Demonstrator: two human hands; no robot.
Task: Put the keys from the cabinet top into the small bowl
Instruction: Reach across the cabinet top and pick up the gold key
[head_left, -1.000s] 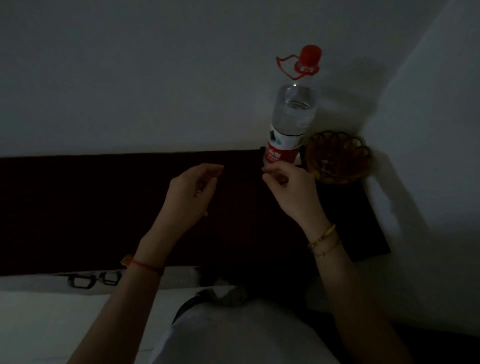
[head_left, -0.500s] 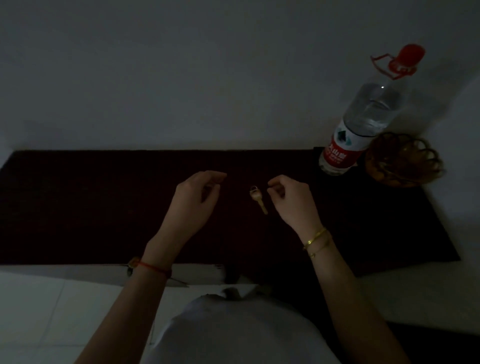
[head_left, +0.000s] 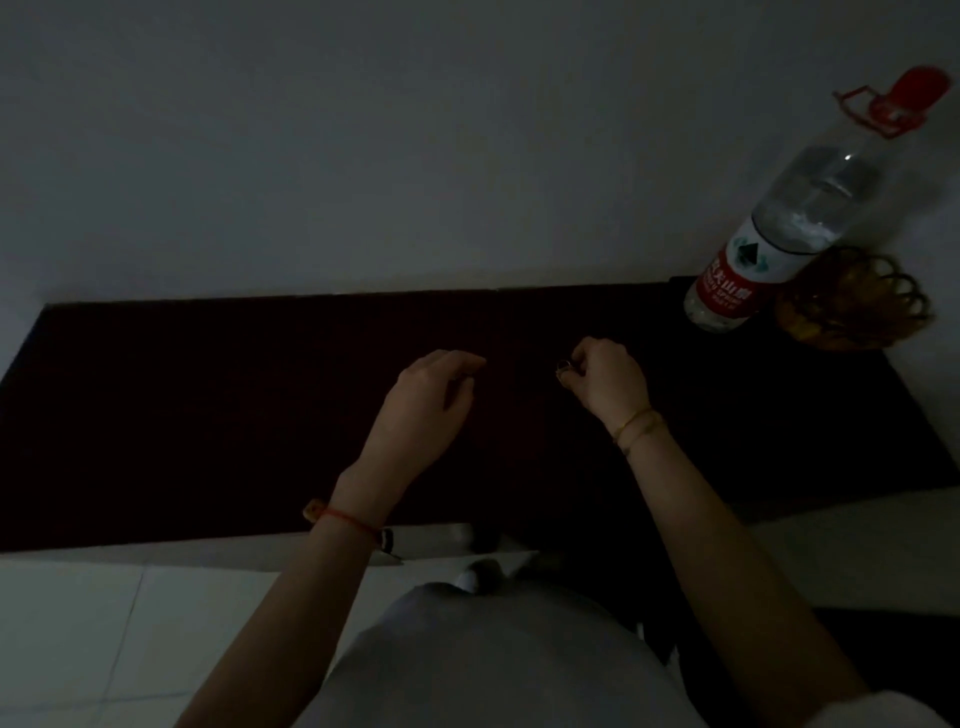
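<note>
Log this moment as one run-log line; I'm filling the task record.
stage: key pickup | right hand: shut on key | left hand: open, empty | small bowl: right of bottle, not reached

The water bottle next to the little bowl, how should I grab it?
Hold the water bottle around its red-and-white label, where the body is straight and round. Come from its left, because the small bowl sits close on its right and the wall is behind. The red cap hangs open, so keep it upright.

Very dim, grainy, soft, with edges bowed.
</note>
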